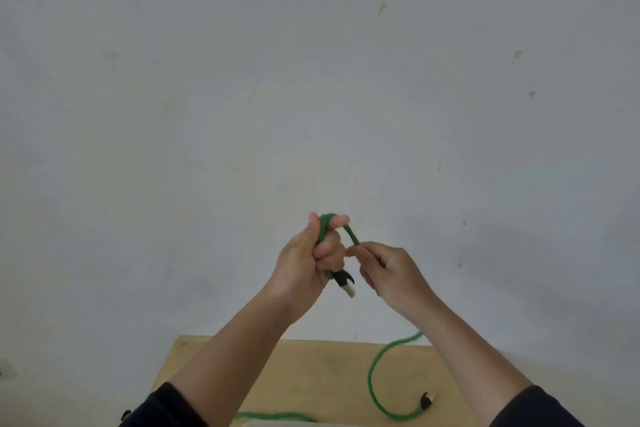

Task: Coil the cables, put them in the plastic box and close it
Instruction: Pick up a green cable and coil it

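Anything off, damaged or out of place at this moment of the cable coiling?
Nothing damaged. The left hand grips a green cable loop while the right hand pinches it. A green cable trails loose on the table. The plastic box is not in view.

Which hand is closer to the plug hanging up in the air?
Left. The left hand grips the green cable, and the plug hangs just below its fingers. The right hand pinches the cable loop a little farther to the plug's right.
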Available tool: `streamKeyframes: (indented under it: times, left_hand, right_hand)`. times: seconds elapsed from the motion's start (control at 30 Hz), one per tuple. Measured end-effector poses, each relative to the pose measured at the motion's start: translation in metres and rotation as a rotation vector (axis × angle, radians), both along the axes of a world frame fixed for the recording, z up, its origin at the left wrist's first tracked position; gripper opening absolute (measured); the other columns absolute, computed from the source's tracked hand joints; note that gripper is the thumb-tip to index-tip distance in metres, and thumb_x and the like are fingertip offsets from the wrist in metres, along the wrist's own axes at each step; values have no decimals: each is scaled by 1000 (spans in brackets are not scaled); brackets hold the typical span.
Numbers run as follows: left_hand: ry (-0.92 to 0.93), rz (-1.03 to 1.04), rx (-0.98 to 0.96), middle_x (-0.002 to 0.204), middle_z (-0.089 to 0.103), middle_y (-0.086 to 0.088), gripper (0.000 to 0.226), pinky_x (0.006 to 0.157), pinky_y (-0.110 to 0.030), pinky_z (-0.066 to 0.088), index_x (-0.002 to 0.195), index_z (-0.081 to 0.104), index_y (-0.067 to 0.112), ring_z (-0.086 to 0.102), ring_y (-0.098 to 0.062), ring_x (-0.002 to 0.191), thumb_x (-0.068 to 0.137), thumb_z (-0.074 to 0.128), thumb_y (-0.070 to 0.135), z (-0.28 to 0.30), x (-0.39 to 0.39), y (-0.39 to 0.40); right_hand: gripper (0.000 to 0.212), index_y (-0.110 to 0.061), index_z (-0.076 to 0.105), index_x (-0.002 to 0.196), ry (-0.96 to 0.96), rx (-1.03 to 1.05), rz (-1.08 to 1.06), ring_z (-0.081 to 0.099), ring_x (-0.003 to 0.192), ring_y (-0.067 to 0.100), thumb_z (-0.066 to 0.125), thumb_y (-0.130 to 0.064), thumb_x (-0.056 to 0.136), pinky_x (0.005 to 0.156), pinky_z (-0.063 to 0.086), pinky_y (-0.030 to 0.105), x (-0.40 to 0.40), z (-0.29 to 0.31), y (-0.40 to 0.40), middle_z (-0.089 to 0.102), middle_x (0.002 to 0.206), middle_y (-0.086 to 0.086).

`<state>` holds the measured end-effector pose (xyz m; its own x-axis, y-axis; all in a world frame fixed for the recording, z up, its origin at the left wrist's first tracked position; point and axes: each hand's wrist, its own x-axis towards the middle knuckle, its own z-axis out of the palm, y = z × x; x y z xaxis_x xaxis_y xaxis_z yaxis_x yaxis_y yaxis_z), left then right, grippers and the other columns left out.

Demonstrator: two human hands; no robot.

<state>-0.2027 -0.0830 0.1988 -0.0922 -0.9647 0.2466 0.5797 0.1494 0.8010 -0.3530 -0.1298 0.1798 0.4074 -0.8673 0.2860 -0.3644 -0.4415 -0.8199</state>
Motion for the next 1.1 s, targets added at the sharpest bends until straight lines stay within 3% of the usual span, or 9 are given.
streamKeyframes:
  times: [0.13,0.27,0.4,0.5,0.63,0.73,0.87,1.0,1.1]
  left_hand:
    - [320,99,-12,58,38,8,42,62,-21,38,124,50,5,37,-6,51,100,28,31,14,19,-12]
    - [242,242,3,69,43,5,31,70,-24,38,126,44,4,43,-9,58,101,29,15,23,33,-15]
    - [-45,362,67,70,43,4,28,66,-26,39,126,42,11,44,-11,62,101,29,14,13,32,-18]
    - [-505,407,37,74,52,1,23,71,-33,42,115,48,17,50,-16,74,100,30,18,-7,22,-13]
    - [-846,228,-18,87,61,1,35,74,-33,49,91,59,8,57,-11,81,101,31,27,-26,12,0]
    - [-761,69,-22,65,54,5,37,61,-28,46,87,55,14,52,-10,62,100,28,34,-27,4,9]
    - [-730,-40,-38,56,38,9,55,57,-20,36,87,59,14,36,-9,52,97,15,45,-22,-8,14]
    - [-664,-169,-7,52,26,10,61,51,-18,31,88,63,15,25,-10,48,96,16,52,-15,-8,12]
    - [-483,-289,24,47,23,12,56,47,-19,26,82,63,15,21,-6,42,93,20,50,-8,-5,9]
  right_hand:
    - [23,-24,60,112,160,-94,84,34,45,5,43,-27,98,47,28,16,4,-18,17,42,56,-8]
    - [23,-19,58,114,293,-170,132,36,49,8,44,-26,97,49,29,18,-2,-19,25,39,57,-9]
    - [19,-17,62,99,378,-206,246,38,47,7,46,-26,96,49,30,17,0,7,31,45,57,-9]
    - [23,-11,58,78,467,-274,277,39,49,7,52,-28,93,51,31,19,2,27,25,48,58,-6]
    - [19,-17,64,73,462,-205,247,49,53,-1,66,-32,84,53,35,16,-5,50,12,54,59,-8]
    - [15,-20,67,69,379,-110,245,59,66,5,76,-31,75,63,43,24,-9,60,3,63,65,-4]
    - [20,-12,64,71,275,-11,319,57,60,13,81,-23,69,65,45,32,-13,67,-3,65,59,2]
    - [20,-7,63,75,143,70,407,62,64,14,79,-18,70,70,50,24,-17,66,-11,66,58,0]
    - [15,-11,64,73,-36,130,404,53,59,13,75,-20,71,61,45,21,-16,57,-15,62,59,-6]
